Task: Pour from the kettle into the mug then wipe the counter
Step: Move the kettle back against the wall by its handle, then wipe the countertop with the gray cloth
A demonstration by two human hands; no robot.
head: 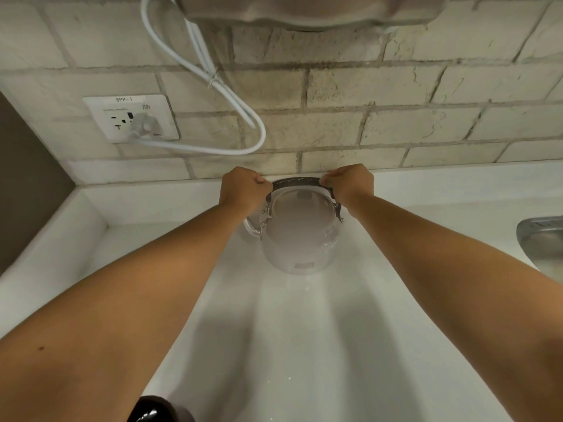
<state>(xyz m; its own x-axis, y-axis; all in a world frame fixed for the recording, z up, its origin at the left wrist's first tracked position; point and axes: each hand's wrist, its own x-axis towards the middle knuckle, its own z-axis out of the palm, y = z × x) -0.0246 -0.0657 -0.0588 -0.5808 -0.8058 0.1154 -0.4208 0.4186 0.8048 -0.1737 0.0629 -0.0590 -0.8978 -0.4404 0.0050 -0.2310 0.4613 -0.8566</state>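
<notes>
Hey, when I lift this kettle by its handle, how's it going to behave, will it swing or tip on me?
The kettle hangs from a hinged-looking bail handle, so it may swing. Left hand and right hand grip opposite ends, which should steady it. Its smooth shiny body looks slippery. How full it is cannot be told, so expect weight.

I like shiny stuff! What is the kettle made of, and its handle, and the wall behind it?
The kettle looks like polished metal: it is pale and reflective. Its handle, gripped by the left hand and right hand, looks like dark matte plastic, though that's uncertain. The wall looks like rough, pale brick or stone with grout lines.
</notes>
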